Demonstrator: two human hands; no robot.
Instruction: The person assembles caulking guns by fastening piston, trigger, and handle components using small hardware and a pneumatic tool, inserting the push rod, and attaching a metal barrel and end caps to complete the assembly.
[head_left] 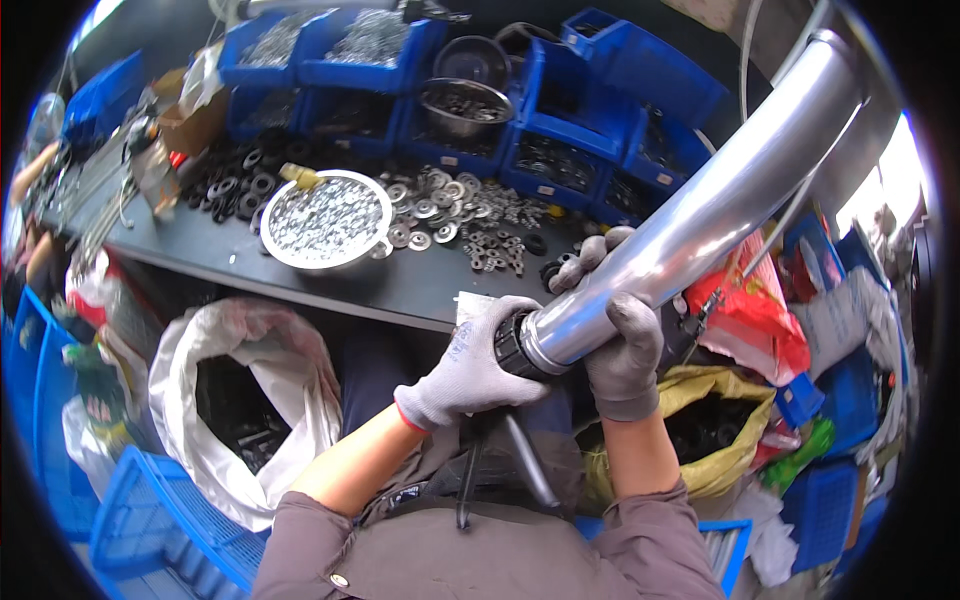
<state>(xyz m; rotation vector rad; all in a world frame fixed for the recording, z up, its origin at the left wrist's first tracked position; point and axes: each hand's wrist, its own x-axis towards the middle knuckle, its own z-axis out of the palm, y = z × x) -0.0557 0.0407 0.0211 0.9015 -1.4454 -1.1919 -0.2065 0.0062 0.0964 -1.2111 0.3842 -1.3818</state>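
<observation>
Dark table [425,280], blue bins [358,72] lining far edge; silver tube [710,205] held at its near side, long axis slanting from near left to far right; left hand [475,358] clamped on black collar [514,346] at near end, right hand [627,358] wrapped round tube just farther up

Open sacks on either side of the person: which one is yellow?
The yellow sack is the one beside the right forearm; the left-hand one is a white sack.
</observation>
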